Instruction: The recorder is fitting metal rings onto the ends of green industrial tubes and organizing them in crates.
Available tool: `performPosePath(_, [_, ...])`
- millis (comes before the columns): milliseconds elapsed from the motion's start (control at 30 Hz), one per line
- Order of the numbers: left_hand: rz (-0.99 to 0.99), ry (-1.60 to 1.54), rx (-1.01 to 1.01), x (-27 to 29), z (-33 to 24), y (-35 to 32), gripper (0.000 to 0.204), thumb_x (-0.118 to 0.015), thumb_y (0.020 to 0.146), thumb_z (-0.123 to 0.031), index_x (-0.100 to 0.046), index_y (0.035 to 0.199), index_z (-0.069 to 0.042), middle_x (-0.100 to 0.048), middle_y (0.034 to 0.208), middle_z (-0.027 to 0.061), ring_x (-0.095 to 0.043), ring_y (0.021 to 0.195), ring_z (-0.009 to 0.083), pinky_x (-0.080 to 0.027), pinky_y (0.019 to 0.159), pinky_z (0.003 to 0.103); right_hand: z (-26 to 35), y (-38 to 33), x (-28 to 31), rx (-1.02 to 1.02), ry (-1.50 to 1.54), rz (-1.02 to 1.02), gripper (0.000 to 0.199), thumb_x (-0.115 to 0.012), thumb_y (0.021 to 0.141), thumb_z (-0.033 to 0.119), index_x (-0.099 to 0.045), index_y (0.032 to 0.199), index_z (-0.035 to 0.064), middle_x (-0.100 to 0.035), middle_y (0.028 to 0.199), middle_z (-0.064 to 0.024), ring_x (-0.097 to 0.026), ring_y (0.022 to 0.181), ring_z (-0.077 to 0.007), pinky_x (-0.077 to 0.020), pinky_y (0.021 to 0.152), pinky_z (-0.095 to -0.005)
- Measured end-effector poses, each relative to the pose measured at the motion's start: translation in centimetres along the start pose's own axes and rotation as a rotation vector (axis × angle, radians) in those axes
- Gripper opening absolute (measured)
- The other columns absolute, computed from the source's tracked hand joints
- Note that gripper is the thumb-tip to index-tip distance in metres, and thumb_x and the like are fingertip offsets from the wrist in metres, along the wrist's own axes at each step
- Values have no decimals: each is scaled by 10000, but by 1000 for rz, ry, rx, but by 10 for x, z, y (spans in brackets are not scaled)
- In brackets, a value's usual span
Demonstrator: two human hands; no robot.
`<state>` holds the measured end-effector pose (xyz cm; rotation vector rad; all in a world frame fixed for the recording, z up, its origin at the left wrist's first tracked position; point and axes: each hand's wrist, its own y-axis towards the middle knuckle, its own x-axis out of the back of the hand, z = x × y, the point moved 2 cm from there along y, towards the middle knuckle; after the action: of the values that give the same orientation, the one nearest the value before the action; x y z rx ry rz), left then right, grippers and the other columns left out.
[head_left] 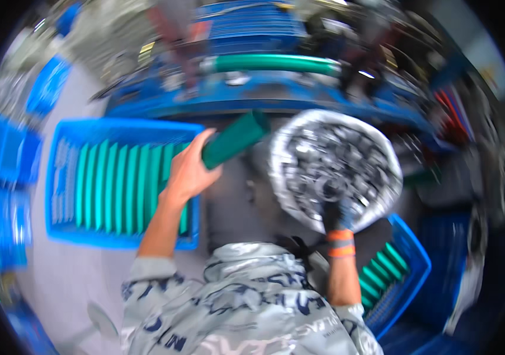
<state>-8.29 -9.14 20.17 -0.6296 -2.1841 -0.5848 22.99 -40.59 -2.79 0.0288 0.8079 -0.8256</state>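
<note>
Gripping a green tube [233, 140], left hand [188, 171] closed; right hand [337, 214] in metal parts [329, 160].

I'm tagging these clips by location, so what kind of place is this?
Probably a factory or assembly workstation. Blue crates hold rows of identical green tubes, a round bowl is full of small metal parts, and a blue machine frame stands behind.

Grey patterned top, dark right glove [336, 214], orange cuff

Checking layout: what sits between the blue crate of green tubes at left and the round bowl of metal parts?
Head view: the left hand holding a green tube over a bare grey surface, between blue crate and bowl.
</note>
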Motion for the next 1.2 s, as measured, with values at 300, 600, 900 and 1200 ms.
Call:
performPosePath(300, [416,61,-347,-16,-109,-29,741,-819,766,-94,-681,1492,-146,-739,1088,136,-744,1017,405,-617,875,519,88,-57,-103,-14,-11,279,1076,-998,887,361,-413,1737,55,-634,1580,-143,-719,1364,-319,-702,1009,-514])
performPosePath(600, [417,109,-316,-5,-119,-34,768,-819,735,-67,-702,1490,-149,-716,1035,128,-734,951,387,-599,827,489,115,-62,-111,148,-635,399,1099,-965,827,50,-366,1742,-60,-618,1618,-164,-618,1460,-228,-476,1256,-407])
performPosePath(900, [521,135,-325,-13,-124,-39,793,-824,715,-86,-710,1496,-165,-709,1005,117,-736,959,381,-588,806,501,104,-72,-102,-15,-287,380,972,-884,874,-51,-434,1735,-32,-596,1646,-172,-665,1397,-253,-536,1204,-429])
performPosePath(1200, [516,81,-283,-20,-121,-42,775,-801,716,-78,-726,1484,-153,-720,986,128,-744,957,389,-597,824,492,114,-79,-109,-10,-450,373,907,-876,916,-32,-458,1720,-53,-683,1547,-131,-656,1384,-202,-511,1202,-372])
